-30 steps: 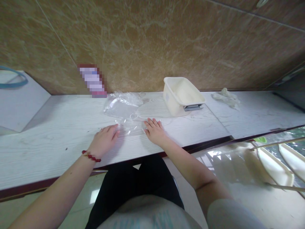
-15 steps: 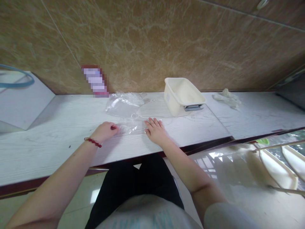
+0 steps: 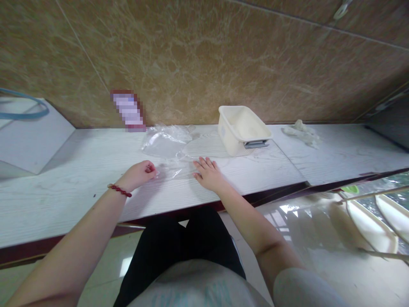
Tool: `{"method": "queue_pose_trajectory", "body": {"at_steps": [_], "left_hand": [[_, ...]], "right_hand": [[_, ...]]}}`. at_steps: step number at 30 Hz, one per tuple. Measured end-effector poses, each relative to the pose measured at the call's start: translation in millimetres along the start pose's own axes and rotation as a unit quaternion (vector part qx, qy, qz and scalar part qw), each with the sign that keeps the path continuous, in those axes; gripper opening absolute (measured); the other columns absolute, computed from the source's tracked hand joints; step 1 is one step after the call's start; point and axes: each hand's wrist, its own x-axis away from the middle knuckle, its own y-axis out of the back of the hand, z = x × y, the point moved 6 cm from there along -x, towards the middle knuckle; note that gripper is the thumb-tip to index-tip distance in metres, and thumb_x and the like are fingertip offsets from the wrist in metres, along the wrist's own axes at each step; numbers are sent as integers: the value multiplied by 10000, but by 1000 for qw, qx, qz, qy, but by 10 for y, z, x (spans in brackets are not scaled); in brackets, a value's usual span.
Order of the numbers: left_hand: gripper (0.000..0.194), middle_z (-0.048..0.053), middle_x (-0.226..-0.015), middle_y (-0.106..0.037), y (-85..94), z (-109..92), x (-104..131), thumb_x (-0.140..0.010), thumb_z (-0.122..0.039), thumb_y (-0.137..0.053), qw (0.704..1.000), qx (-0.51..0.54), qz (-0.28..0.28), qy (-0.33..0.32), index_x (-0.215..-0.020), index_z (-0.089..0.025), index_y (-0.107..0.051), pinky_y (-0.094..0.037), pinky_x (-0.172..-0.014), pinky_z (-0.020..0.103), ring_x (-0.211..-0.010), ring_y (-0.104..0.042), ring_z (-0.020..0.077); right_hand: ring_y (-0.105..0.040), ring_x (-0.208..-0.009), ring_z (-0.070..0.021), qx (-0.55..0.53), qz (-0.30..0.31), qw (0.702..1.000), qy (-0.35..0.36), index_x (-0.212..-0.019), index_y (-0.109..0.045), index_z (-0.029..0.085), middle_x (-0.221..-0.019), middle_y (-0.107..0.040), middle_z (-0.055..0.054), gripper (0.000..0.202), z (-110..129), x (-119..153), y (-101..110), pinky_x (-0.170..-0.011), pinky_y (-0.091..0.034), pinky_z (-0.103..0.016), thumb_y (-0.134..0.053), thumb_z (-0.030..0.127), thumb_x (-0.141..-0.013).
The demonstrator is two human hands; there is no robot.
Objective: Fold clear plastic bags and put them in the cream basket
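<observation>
A small clear plastic bag (image 3: 174,170) lies on the white wood-grain counter (image 3: 79,179) between my hands. My left hand (image 3: 140,174), with a red bead bracelet at the wrist, pinches the bag's left end between thumb and fingers. My right hand (image 3: 207,174) rests palm down with its fingers spread, at the bag's right end. Just behind, more clear plastic (image 3: 168,140) lies crinkled on the counter. To the right of that stands a cream plastic bin (image 3: 233,143) with a grey clip on its rim; no contents show inside.
A crumpled whitish piece (image 3: 302,133) lies farther right on the counter. At the far left is a white box (image 3: 38,136) with a blue band. A blurred card (image 3: 128,110) is by the marble-patterned wall. Cream trays (image 3: 370,226) stand below at the lower right.
My left hand has shifted slightly left and up, still pinching the bag's end. My right hand has stayed almost in place. The view has turned slightly.
</observation>
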Motion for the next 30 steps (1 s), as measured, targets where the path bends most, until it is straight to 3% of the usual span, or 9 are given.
{"method": "queue_pose_trajectory", "body": {"at_steps": [6,12,18,23,26,28,30], "left_hand": [[233,-8,-684,-658,-88,34,3,-645,-392,-502,993,119,21,12,-780,-208,-552,-480,-610,245,-672,-628,155],[207,6,-674,-670,-90,-3,41,-634,-318,-507,991,121,27,40,-754,-188,-616,-483,-614,231,-633,-625,146],[261,19,-678,-674,-89,7,33,-619,-324,-517,990,130,36,52,-797,-176,-640,-485,-617,237,-637,-628,157],[289,15,-666,-667,-115,28,13,-635,-348,-501,993,96,50,50,-829,-184,-639,-482,-609,238,-646,-625,161],[326,27,-754,-668,-96,-14,9,-670,-355,-464,998,40,54,13,-901,-178,-613,-481,-647,252,-705,-622,171],[335,44,-841,-661,-44,-85,13,-687,-344,-451,999,-31,27,-18,-933,-174,-602,-472,-705,272,-765,-613,184],[347,72,-912,-642,37,-222,29,-711,-318,-428,992,-112,-40,-47,-974,-159,-591,-450,-777,305,-832,-595,203]], "right_hand": [[-154,-1305,-248,6,-3,1000,-10,-1332,-291,193,-1416,-219,-62,517,-143,211,119,-1031,-160,-463,-278,425,-870],[-170,-1302,-240,3,22,999,24,-1329,-291,230,-1407,-243,-56,521,-138,539,110,-1024,-153,-498,-267,466,-865],[-185,-1299,-221,11,23,1000,18,-1335,-264,244,-1406,-242,-52,517,-158,591,67,-1012,-131,-542,-267,463,-867],[-199,-1294,-234,21,17,1000,-14,-1334,-268,239,-1407,-234,-69,517,-197,604,75,-1003,-137,-555,-269,461,-867],[-205,-1291,-243,18,0,1000,-24,-1323,-295,244,-1404,-247,-61,505,-211,612,99,-1001,-148,-552,-275,460,-866],[-210,-1288,-252,12,-9,999,-37,-1313,-315,245,-1400,-259,-56,497,-238,597,125,-999,-160,-548,-274,459,-866],[-211,-1287,-259,7,-17,998,-59,-1313,-320,226,-1399,-260,-66,505,-270,557,160,-998,-169,-543,-266,458,-867]]}}
